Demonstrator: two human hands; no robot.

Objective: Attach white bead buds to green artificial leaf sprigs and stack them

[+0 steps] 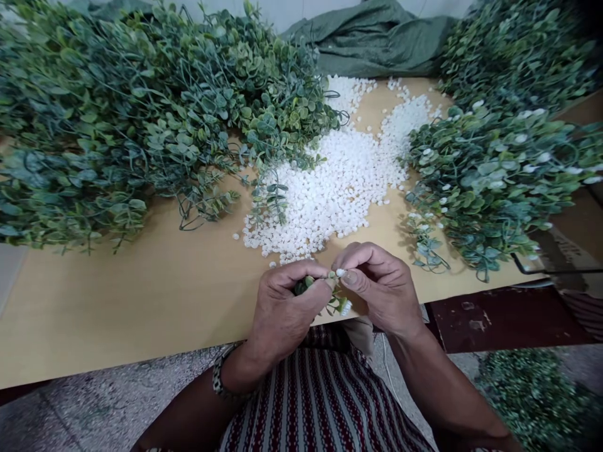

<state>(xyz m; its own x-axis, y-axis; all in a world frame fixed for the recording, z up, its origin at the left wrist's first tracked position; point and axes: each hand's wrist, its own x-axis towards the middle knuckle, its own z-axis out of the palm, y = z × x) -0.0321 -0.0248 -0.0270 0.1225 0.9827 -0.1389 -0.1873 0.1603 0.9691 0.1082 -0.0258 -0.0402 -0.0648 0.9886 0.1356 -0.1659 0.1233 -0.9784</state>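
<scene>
Close to the table's front edge, my left hand (pixel 292 307) pinches an artificial green sprig (pixel 304 285), its leaves partly hidden behind the fingers. My right hand (pixel 381 285) meets it from the other side, thumb and forefinger closed on a small white bead-like flower (pixel 340 272) at a stem tip. Another white flower (pixel 346 307) shows lower on the same sprig. Just beyond both hands spreads a heap of small white pieces (pixel 325 182). A loose green sprig (pixel 273 194) lies on the heap's left side.
Piled artificial greenery (pixel 179 107) covers the table's (pixel 141 295) back left. At right lies greenery with white tips (pixel 499 169), beside a dark wire rod (pixel 532 271). Green cloth (pixel 377 37) is bunched at the back. More greenery (pixel 532 389) sits low at right.
</scene>
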